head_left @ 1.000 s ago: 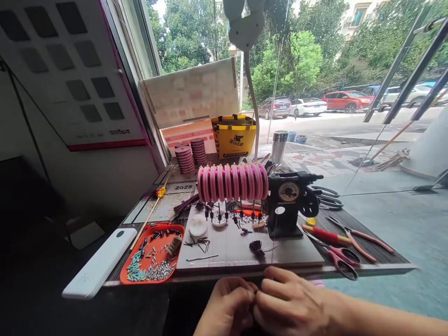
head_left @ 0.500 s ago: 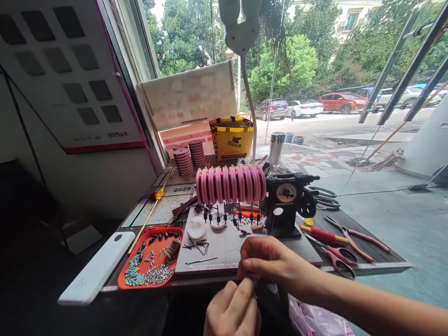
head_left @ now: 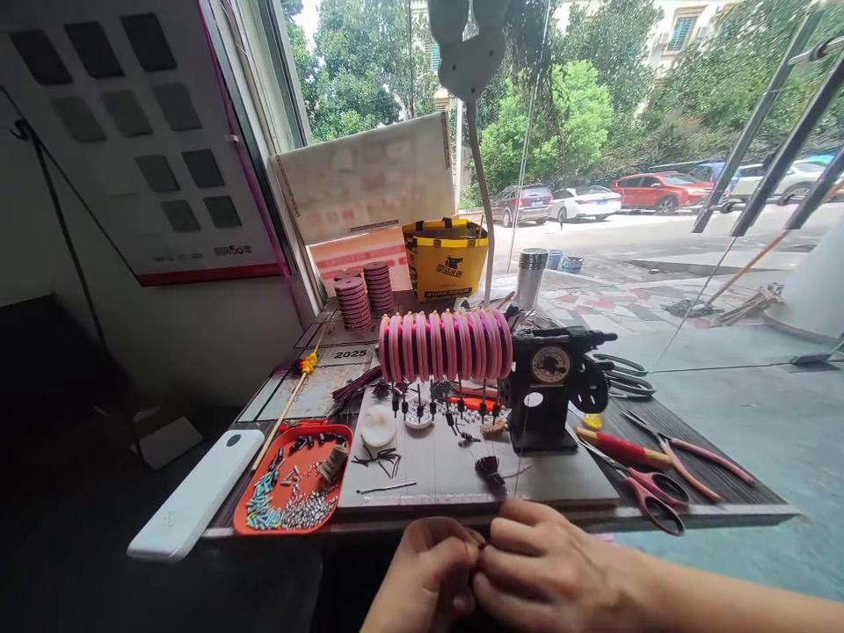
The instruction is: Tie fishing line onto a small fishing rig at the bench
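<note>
My left hand (head_left: 428,567) and my right hand (head_left: 547,567) meet just below the near edge of the table, fingertips pinched together. Something tiny and dark shows between them, too small to name. Just beyond my right hand, a small bundle of dark short pieces (head_left: 489,471) lies on a pale board (head_left: 435,488). A thin line rises from near my right fingers. Behind stands a black winding machine (head_left: 544,396) carrying a row of pink spools (head_left: 445,345), with several small black-tipped pieces hanging below them.
At left, an orange tray (head_left: 243,514) holds small metal and coloured parts, beside a long white device (head_left: 198,492). Scissors (head_left: 659,501), pliers (head_left: 686,457) and a red-yellow handled tool (head_left: 623,447) lie at right. A yellow bag (head_left: 445,264) and stacked discs (head_left: 352,303) stand behind.
My right hand has come down and to the right, while my left hand has risen beside it. The dark bundle on the board is now uncovered. The view has shifted slightly.
</note>
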Demonstrator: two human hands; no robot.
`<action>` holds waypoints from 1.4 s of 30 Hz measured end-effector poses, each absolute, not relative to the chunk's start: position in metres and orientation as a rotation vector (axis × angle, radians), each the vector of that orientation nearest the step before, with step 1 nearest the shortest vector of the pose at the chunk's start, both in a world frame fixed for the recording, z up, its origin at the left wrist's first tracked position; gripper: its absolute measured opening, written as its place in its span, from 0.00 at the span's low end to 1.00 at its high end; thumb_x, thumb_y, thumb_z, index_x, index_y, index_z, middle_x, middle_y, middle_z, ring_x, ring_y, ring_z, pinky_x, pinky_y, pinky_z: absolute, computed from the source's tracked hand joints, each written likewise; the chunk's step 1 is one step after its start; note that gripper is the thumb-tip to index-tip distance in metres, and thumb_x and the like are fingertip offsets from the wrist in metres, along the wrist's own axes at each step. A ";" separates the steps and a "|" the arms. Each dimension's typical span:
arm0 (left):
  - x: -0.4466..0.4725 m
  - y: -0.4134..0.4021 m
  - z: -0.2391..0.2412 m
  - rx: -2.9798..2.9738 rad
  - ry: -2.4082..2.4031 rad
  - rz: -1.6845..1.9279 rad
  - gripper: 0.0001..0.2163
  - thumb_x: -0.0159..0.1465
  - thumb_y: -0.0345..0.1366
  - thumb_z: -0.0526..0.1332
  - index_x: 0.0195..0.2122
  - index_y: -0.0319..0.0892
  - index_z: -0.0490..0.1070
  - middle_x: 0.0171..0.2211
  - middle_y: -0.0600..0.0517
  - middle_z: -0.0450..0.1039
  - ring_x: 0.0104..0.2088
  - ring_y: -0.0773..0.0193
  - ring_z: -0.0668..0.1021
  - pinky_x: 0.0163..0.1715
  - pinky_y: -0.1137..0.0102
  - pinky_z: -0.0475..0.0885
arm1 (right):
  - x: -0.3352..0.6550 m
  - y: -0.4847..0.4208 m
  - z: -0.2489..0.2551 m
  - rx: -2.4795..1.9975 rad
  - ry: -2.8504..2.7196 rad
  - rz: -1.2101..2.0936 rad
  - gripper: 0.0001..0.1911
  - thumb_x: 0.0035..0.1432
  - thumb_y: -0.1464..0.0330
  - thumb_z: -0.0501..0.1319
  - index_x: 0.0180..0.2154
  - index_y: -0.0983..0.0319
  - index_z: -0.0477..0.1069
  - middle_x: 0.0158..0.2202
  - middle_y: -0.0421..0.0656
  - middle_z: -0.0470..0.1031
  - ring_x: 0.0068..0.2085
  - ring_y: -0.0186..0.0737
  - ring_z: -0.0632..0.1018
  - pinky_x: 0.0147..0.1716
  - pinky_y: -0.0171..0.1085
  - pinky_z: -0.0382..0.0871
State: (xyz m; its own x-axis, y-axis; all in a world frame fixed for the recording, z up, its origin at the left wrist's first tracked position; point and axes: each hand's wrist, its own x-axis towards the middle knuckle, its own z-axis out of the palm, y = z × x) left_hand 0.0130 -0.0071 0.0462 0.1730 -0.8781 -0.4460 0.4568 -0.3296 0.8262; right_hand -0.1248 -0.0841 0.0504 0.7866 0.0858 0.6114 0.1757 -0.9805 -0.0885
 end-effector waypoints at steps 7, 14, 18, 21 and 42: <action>0.009 0.002 0.021 1.528 -1.516 0.071 0.08 0.60 0.26 0.55 0.25 0.37 0.70 0.28 0.51 0.65 0.22 0.74 0.67 0.22 0.78 0.62 | -0.115 -0.092 0.064 -1.603 0.356 -0.546 0.14 0.56 0.61 0.60 0.29 0.66 0.67 0.26 0.41 0.66 0.29 0.32 0.66 0.30 0.31 0.60; 0.020 -0.001 0.019 1.146 -1.904 0.572 0.09 0.53 0.18 0.56 0.29 0.36 0.71 0.27 0.47 0.76 0.21 0.68 0.72 0.21 0.75 0.67 | -0.107 -0.102 0.070 -1.497 0.348 -0.457 0.15 0.53 0.59 0.61 0.30 0.66 0.64 0.25 0.39 0.64 0.27 0.30 0.63 0.28 0.31 0.57; 0.017 -0.004 0.040 1.356 -0.937 -1.037 0.03 0.47 0.27 0.59 0.18 0.37 0.69 0.21 0.53 0.69 0.16 0.76 0.64 0.16 0.78 0.56 | -0.122 -0.095 0.067 -2.338 0.141 -0.650 0.02 0.58 0.73 0.55 0.34 0.63 0.65 0.28 0.40 0.67 0.27 0.32 0.63 0.25 0.32 0.55; 0.014 -0.005 0.053 1.301 -0.423 -1.474 0.02 0.41 0.29 0.58 0.18 0.38 0.66 0.16 0.58 0.64 0.15 0.77 0.62 0.16 0.80 0.54 | -0.128 -0.090 0.055 -2.869 -0.191 -0.804 0.10 0.61 0.74 0.49 0.30 0.64 0.66 0.28 0.42 0.69 0.27 0.34 0.62 0.25 0.36 0.53; 0.021 0.000 0.011 1.190 -1.912 0.858 0.08 0.53 0.18 0.58 0.33 0.33 0.70 0.29 0.45 0.75 0.21 0.69 0.71 0.21 0.74 0.68 | -0.094 -0.104 0.066 -1.347 0.357 -0.456 0.24 0.45 0.51 0.65 0.27 0.65 0.63 0.26 0.42 0.70 0.27 0.31 0.68 0.29 0.32 0.60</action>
State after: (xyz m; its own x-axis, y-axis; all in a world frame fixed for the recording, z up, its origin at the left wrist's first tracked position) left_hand 0.0215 -0.0004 0.0107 -0.3184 -0.4454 0.8368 -0.9212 0.3536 -0.1623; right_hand -0.0943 -0.1042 0.0657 0.8603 -0.5097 0.0142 0.1093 0.1573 -0.9815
